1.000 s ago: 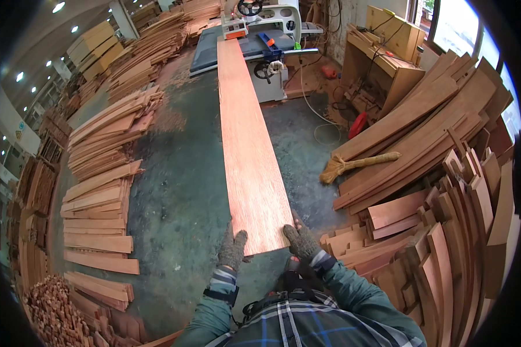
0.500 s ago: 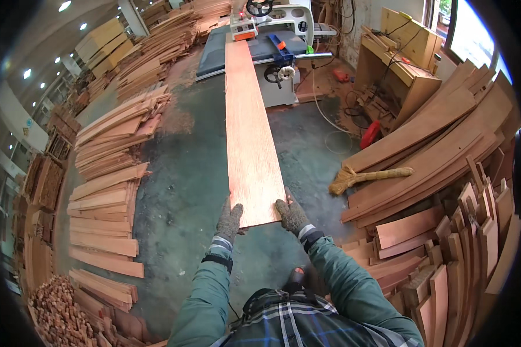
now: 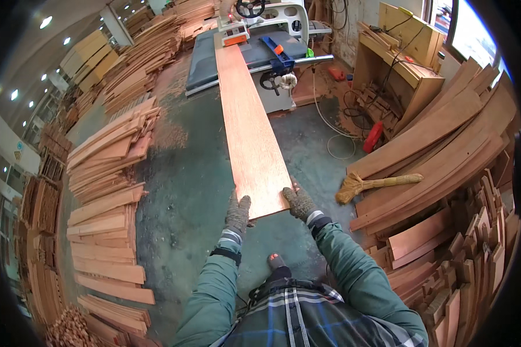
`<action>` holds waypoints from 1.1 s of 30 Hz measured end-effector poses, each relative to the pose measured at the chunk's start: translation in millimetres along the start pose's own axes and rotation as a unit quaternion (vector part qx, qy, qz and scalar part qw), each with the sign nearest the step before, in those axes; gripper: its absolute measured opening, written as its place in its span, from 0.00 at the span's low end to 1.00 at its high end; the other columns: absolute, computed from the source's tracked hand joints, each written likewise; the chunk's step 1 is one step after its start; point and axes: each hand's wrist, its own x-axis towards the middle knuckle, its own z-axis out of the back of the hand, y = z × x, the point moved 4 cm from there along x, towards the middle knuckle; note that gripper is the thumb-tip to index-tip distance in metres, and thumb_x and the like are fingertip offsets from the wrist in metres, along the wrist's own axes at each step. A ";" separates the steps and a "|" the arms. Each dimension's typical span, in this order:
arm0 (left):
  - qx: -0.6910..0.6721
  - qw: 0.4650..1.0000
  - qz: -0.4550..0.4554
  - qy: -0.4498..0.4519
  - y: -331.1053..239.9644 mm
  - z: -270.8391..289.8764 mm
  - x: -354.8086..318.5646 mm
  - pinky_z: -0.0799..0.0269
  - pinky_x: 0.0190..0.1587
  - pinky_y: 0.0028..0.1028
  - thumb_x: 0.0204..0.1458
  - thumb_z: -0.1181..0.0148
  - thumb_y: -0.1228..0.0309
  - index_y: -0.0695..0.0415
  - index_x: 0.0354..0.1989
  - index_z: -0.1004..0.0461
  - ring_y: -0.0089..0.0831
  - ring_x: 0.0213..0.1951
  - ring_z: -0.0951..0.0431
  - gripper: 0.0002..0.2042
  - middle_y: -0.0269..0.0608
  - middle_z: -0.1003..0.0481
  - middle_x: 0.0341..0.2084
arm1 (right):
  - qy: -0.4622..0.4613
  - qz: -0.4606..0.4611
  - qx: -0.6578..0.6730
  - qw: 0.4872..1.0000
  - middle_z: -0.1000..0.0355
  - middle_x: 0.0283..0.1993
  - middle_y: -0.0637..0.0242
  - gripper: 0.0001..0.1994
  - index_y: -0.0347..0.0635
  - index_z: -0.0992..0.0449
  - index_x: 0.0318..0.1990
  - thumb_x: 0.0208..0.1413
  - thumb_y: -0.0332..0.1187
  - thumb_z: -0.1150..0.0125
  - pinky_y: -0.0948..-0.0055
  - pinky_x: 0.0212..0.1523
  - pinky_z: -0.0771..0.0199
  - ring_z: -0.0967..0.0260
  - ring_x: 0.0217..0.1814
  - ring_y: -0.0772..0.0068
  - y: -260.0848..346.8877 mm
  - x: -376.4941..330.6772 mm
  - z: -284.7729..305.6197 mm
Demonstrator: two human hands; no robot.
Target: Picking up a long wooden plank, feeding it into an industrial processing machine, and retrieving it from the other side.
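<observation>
A long wooden board [image 3: 253,139] stretches away from me, its far end on the table of a band saw [image 3: 281,26] and under the saw's guard. Gloved in grey, my left hand [image 3: 237,211] grips the near left corner, thumb on top and fingers beneath. At the near right corner my right hand [image 3: 300,202] holds the board the same way. Both arms reach forward in green sleeves. A blue fence clamp [image 3: 276,52] sits on the saw table to the right of the board. The blade itself is hidden.
Stacked planks [image 3: 107,225] line the left side of the floor. To the right, curved boards [image 3: 422,168] lie piled with a straw brush [image 3: 376,185] on them. Upright offcuts [image 3: 469,272] stand at lower right. A red bottle [image 3: 373,137] and a loose hose lie near a wooden cabinet [image 3: 411,75].
The board has swung slightly, its far end further left in the picture and its near end further right. Both hands have kept their grip. My foot shows further forward.
</observation>
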 end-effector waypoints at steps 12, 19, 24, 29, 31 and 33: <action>0.015 0.997 0.065 0.030 -97.3 -2.7 103.4 0.42 0.66 0.36 0.59 0.45 0.57 0.61 0.71 0.50 0.47 0.66 0.40 0.36 0.57 0.45 0.68 | -0.042 0.210 -0.227 0.950 0.37 0.63 0.42 0.28 0.43 0.45 0.68 0.63 0.42 0.53 0.61 0.62 0.39 0.37 0.64 0.45 16.9 155.7 -0.5; 0.008 0.997 0.071 0.029 -106.1 -6.0 190.2 0.43 0.67 0.40 0.59 0.46 0.58 0.61 0.71 0.53 0.51 0.66 0.40 0.36 0.57 0.44 0.67 | -0.028 0.194 -0.185 0.963 0.33 0.60 0.43 0.28 0.43 0.46 0.68 0.64 0.43 0.53 0.59 0.59 0.35 0.35 0.61 0.43 39.4 235.3 6.0; 0.346 0.906 -0.218 -0.108 -134.8 -10.6 229.8 0.47 0.68 0.48 0.57 0.44 0.57 0.61 0.69 0.49 0.60 0.65 0.42 0.36 0.59 0.41 0.64 | 0.052 0.104 -0.070 0.991 0.35 0.61 0.40 0.29 0.44 0.47 0.69 0.64 0.43 0.51 0.57 0.58 0.34 0.35 0.62 0.43 59.8 293.8 11.8; 0.489 0.777 -0.393 -0.053 -165.0 -45.0 248.5 0.51 0.66 0.60 0.50 0.38 0.56 0.57 0.59 0.33 0.60 0.62 0.40 0.29 0.57 0.34 0.56 | 0.081 0.107 -0.033 0.990 0.38 0.63 0.40 0.31 0.39 0.49 0.69 0.63 0.43 0.50 0.59 0.61 0.36 0.38 0.64 0.46 93.0 341.5 14.8; 0.488 0.782 -0.385 -0.046 -172.8 -54.5 268.7 0.52 0.66 0.63 0.47 0.37 0.57 0.54 0.57 0.32 0.56 0.62 0.39 0.28 0.53 0.34 0.54 | 0.063 0.050 0.060 0.995 0.40 0.65 0.42 0.32 0.38 0.50 0.70 0.64 0.45 0.50 0.60 0.62 0.36 0.39 0.65 0.45 94.7 367.0 14.5; 0.495 0.779 -0.382 -0.051 -177.9 -57.2 291.1 0.52 0.66 0.62 0.46 0.36 0.58 0.54 0.57 0.31 0.56 0.62 0.39 0.28 0.52 0.35 0.56 | 0.064 0.031 0.070 0.995 0.42 0.67 0.42 0.33 0.39 0.51 0.70 0.64 0.46 0.51 0.60 0.62 0.37 0.41 0.66 0.44 89.9 391.6 13.1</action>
